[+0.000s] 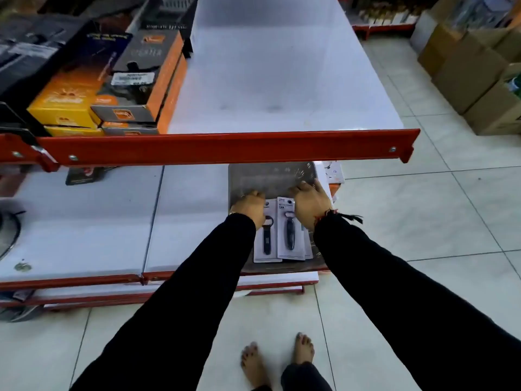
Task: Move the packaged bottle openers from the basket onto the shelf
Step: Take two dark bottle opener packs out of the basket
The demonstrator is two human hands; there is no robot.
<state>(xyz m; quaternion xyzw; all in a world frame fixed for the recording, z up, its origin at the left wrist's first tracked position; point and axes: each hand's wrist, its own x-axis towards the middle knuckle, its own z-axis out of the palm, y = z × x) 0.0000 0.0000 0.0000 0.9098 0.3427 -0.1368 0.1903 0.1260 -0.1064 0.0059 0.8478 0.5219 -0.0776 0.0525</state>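
Observation:
A grey plastic basket [270, 176] rests on the lower white shelf [84, 221], partly under the red front rail [225, 146] of the upper shelf [282, 80]. Inside it lie white-carded packaged bottle openers, one stack on the left [266, 246] and one on the right [290, 235]. My left hand [249, 207] has its fingers curled over the top end of the left package. Over the top end of the right package, my right hand [310, 203] is curled the same way. The fingertips are hidden behind the cards.
Orange, yellow and black product boxes [127, 80] crowd the left part of the upper shelf; its right part is bare white. Cardboard cartons [473, 80] stand on the tiled floor at the right. My bare feet [276, 362] are on the tiles below.

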